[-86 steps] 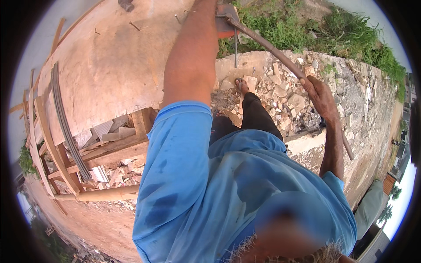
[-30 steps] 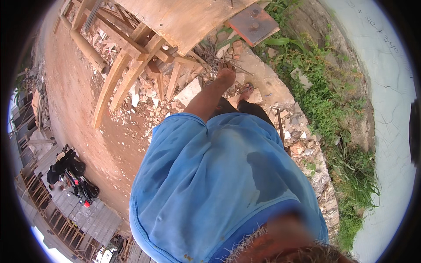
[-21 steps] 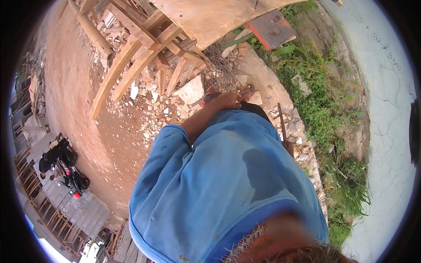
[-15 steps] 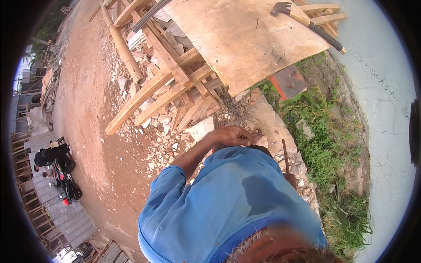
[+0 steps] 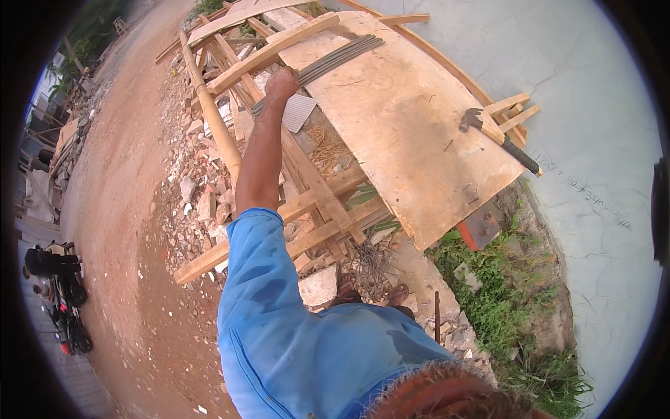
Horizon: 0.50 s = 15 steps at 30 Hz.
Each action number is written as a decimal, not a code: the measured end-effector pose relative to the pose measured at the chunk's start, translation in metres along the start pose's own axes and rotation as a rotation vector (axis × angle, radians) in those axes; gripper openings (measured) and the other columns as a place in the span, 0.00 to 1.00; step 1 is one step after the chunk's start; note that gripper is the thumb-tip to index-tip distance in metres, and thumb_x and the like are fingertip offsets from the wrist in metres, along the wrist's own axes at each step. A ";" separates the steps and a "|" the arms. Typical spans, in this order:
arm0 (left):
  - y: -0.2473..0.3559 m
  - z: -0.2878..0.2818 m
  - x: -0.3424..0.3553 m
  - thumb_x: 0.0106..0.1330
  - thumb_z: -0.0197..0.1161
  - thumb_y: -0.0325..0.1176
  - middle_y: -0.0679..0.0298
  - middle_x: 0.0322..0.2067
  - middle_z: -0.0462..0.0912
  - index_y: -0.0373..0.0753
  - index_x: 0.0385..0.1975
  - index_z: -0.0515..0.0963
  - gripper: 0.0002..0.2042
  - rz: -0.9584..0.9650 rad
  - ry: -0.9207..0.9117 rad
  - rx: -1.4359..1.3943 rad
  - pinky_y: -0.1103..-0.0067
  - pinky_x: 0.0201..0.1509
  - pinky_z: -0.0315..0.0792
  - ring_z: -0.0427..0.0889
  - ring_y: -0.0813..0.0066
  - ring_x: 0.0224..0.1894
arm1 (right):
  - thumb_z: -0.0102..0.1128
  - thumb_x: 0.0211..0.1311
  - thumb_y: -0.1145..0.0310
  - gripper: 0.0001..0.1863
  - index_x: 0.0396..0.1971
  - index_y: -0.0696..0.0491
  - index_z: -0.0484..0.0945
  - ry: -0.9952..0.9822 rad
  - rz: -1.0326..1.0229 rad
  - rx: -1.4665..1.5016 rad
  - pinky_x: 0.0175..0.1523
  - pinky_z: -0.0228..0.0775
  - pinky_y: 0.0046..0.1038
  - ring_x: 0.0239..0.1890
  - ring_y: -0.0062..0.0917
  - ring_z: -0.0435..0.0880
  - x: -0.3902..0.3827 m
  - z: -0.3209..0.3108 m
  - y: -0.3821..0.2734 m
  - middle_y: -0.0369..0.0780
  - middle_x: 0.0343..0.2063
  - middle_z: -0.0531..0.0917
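My left arm reaches far forward, past the near timbers. At its end my left hand [image 5: 283, 82] is closed in a fist around a bundle of thin grey metal rods [image 5: 342, 59], which lies slanting across the far left part of a plywood board [image 5: 398, 105]. My right hand is hidden behind my body. A thin brown rod [image 5: 437, 318] stands upright on that side; what holds its lower end does not show. A claw hammer [image 5: 492, 129] with a black grip rests on the board's right edge. Bent nails [image 5: 449, 145] stick up from the board.
Wooden beams [image 5: 300, 202] cross under and beside the board. A bamboo pole [image 5: 209, 105] lies to the left above rubble [image 5: 202, 202]. A red and grey box [image 5: 479, 227] sits by green weeds [image 5: 488, 300] along a pale wall [image 5: 600, 105]. Motorcycles [image 5: 66, 300] stand far left.
My left hand has gone from in front of my body out to the metal rods and closed on them. My view has shifted forward, showing more of the board. My right hand has dropped from sight.
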State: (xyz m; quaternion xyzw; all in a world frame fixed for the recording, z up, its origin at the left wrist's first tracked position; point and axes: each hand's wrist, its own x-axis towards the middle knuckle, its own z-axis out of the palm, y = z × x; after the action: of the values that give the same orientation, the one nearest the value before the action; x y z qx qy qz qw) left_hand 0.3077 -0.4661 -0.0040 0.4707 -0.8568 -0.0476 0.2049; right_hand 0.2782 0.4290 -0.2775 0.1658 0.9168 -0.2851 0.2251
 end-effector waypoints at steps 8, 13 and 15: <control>-0.077 0.058 0.069 0.65 0.55 0.42 0.47 0.55 0.80 0.39 0.48 0.83 0.19 -0.204 -0.338 -0.119 0.63 0.61 0.74 0.79 0.52 0.59 | 0.64 0.61 0.55 0.24 0.36 0.66 0.77 0.172 0.064 0.075 0.34 0.69 0.41 0.26 0.40 0.80 -0.065 0.024 -0.004 0.48 0.21 0.79; -0.077 0.047 0.065 0.66 0.57 0.40 0.52 0.47 0.84 0.39 0.46 0.82 0.16 -0.040 0.059 0.067 0.61 0.56 0.76 0.83 0.53 0.52 | 0.64 0.61 0.55 0.24 0.37 0.66 0.77 0.237 0.049 0.115 0.36 0.69 0.42 0.27 0.41 0.80 -0.088 0.033 0.005 0.49 0.22 0.80; -0.067 0.036 0.055 0.67 0.57 0.40 0.53 0.43 0.85 0.39 0.44 0.81 0.14 0.022 0.210 0.107 0.59 0.54 0.76 0.84 0.54 0.48 | 0.64 0.61 0.55 0.24 0.37 0.66 0.77 0.278 0.022 0.142 0.36 0.69 0.42 0.28 0.41 0.81 -0.096 0.035 0.011 0.49 0.22 0.81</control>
State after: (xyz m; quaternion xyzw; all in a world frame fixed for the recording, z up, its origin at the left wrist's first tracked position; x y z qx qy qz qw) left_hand 0.3203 -0.5527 -0.0384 0.4740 -0.8370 0.0499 0.2688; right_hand 0.3753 0.3999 -0.2594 0.2292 0.9148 -0.3209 0.0870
